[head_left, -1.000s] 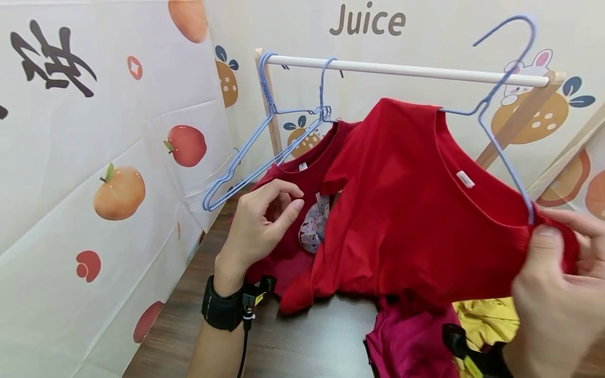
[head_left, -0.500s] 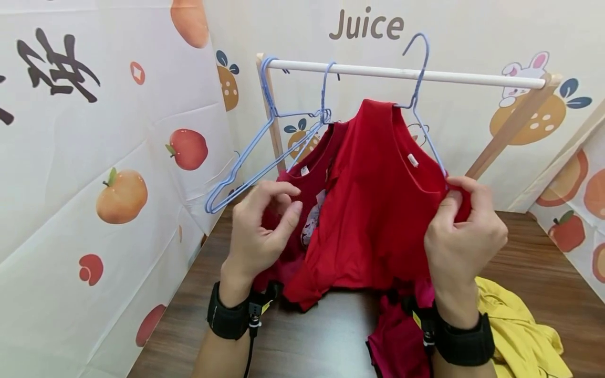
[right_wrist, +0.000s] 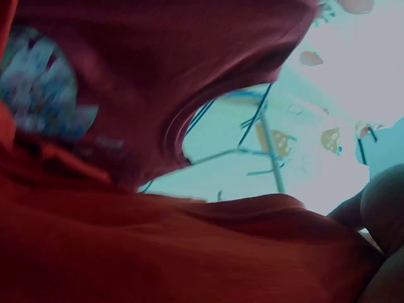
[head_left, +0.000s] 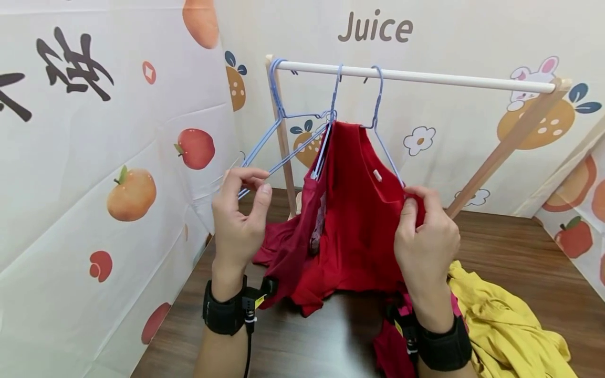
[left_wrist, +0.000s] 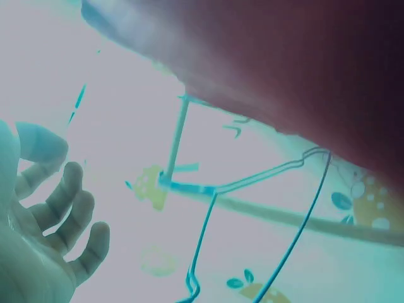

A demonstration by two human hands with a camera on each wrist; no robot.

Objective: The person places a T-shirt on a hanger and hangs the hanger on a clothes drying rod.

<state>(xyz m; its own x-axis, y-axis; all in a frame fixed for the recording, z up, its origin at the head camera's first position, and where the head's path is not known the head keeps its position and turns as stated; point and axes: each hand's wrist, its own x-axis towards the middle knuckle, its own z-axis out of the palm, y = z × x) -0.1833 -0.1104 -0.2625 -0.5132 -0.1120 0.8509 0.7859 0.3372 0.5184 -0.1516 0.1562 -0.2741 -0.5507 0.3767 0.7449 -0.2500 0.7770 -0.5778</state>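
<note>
A bright red T-shirt (head_left: 364, 236) hangs on a blue wire hanger (head_left: 388, 155), whose hook overlaps the white rail in the head view. My right hand (head_left: 427, 244) pinches the shirt's shoulder together with the hanger's right end. Left of it hangs a dark red T-shirt (head_left: 295, 241) on another blue hanger (head_left: 336, 92), turned nearly edge-on. My left hand (head_left: 238, 223) is raised before the bare blue hangers (head_left: 262, 142), fingers loosely bent and holding nothing. In the left wrist view, the left hand's fingers (left_wrist: 76, 208) are spread beside those hangers. Red cloth (right_wrist: 189, 252) fills the lower right wrist view.
The white rail (head_left: 444, 79) runs between wooden posts (head_left: 510, 149). A yellow garment (head_left: 510, 320) lies crumpled on the wooden table (head_left: 501, 236) at the right. Magenta cloth (head_left: 404, 310) lies beside my right wrist. Printed fabric walls (head_left: 142, 126) stand left and behind.
My right hand has carried the red T-shirt and its hanger leftward, bringing the hook from above the rail to it. The dark red T-shirt has swung edge-on. My left hand has moved left.
</note>
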